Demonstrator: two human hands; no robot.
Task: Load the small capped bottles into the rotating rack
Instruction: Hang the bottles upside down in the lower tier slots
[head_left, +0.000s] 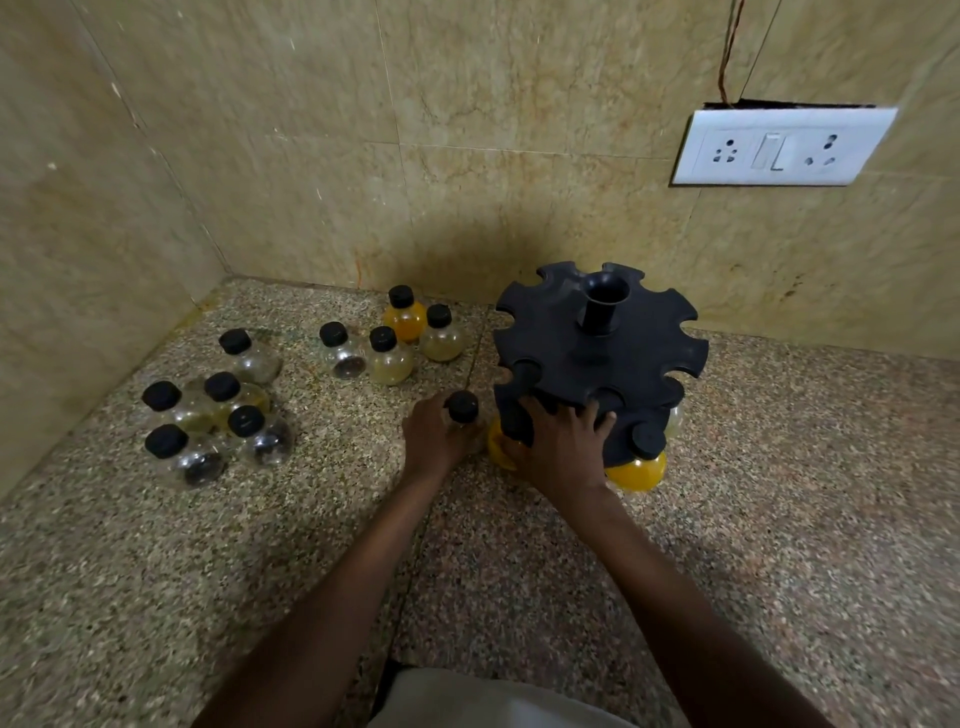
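The black rack (600, 353) stands on the speckled tabletop (156, 571). The left hand (434, 434), just left of the rack, is clamped around a capped bottle (462, 408). The right hand (563, 447) rests fingers spread on the rack's lower tier, beside a loaded orange bottle (639, 467). Nine loose bottles (387, 356) stand left of the rack.

Dim, warm, yellowish light. A soft shadow darkens the wall (467, 249) behind the rack (597, 353). Wide-angle bending curves the edges; the forearms and near counter (156, 597) look slightly blurred.
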